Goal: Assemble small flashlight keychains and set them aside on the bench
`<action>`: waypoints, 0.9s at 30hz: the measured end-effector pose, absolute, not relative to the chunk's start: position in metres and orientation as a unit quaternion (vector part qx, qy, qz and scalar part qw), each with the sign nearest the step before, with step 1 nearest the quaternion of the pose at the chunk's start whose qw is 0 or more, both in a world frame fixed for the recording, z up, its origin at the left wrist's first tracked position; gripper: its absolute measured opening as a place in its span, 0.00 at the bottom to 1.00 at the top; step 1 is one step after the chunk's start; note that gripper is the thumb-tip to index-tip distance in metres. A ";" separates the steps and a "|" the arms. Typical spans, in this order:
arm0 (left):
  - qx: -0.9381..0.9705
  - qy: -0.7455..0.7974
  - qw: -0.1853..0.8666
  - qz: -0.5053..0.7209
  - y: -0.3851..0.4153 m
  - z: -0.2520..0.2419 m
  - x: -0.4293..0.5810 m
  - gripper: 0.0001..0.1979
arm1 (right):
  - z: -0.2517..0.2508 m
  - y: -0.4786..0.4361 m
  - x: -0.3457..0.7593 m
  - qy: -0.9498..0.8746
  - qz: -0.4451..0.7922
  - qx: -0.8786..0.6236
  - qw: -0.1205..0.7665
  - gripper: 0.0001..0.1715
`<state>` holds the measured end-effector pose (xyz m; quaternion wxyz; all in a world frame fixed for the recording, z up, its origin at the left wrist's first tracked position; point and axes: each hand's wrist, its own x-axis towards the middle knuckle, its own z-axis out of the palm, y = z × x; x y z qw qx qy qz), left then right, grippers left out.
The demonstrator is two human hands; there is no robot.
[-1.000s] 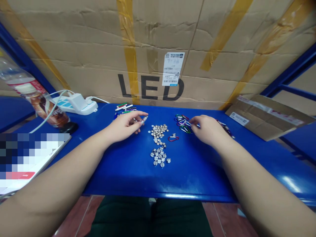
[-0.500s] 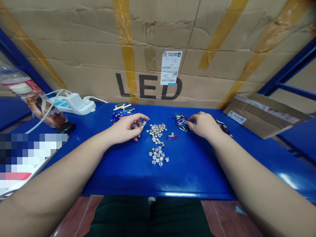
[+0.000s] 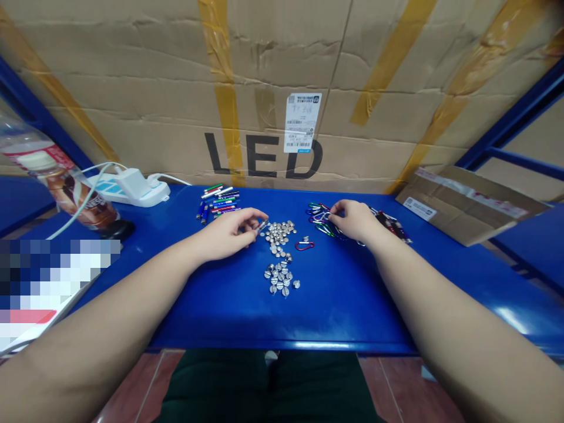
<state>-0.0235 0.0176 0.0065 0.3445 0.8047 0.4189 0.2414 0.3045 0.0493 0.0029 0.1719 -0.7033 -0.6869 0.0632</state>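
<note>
1. On the blue table (image 3: pixel 335 305), near its middle, the left hand (image 3: pixel 227 236) rests with thumb and fingertips pinched together on one small silver tube (image 3: pixel 263 225), which points at the upper coin pile.
2. Round silver button cells lie in two groups: an upper pile (image 3: pixel 279 231) just beside the tube's tip, and a lower pile (image 3: pixel 281 281) nearer the table's front edge. Both are too small and too crowded for an exact count.
3. The right hand (image 3: pixel 355 218) lies on one heap of coloured carabiners (image 3: pixel 321 214), fingers curled down onto it; whether they are clamped on a clip cannot be told.
4. One red carabiner (image 3: pixel 304 245) lies alone, between the upper pile and the right wrist.
5. One cluster of coloured mini torches (image 3: pixel 220 202) sits behind the left hand; the count is not readable.
6. One group of dark items (image 3: pixel 393 223) lies just beyond the right hand.
7. Far left: one white power strip (image 3: pixel 132 189) and one tilted bottle (image 3: pixel 61 179).
8. One large cardboard box (image 3: pixel 154 106) marked "LED" stands behind; one flat carton (image 3: pixel 467 202) lies at the right.
</note>
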 end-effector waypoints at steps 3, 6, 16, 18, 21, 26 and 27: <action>0.821 0.415 0.306 0.245 0.022 0.003 -0.023 0.14 | 0.002 0.048 0.305 -0.690 0.127 -0.645 0.303 0.05; 0.830 0.412 0.278 0.251 0.023 0.001 -0.017 0.13 | 0.001 0.044 0.295 -0.673 0.272 -0.546 0.417 0.11; 0.857 0.362 0.271 0.249 0.008 0.007 0.006 0.16 | 0.003 0.002 0.235 -0.732 0.412 -0.331 0.429 0.13; 0.858 0.358 0.268 0.251 0.008 0.008 0.006 0.16 | 0.002 0.000 0.233 -0.722 0.420 -0.325 0.444 0.15; 0.864 0.354 0.258 0.249 0.007 0.009 0.005 0.15 | 0.000 0.000 0.233 -0.705 0.411 -0.329 0.476 0.18; 0.860 0.353 0.271 0.248 0.006 0.010 0.007 0.15 | -0.001 0.000 0.235 -0.714 0.411 -0.328 0.463 0.20; 0.856 0.354 0.284 0.248 0.006 0.010 0.007 0.15 | -0.001 0.000 0.235 -0.712 0.418 -0.322 0.463 0.20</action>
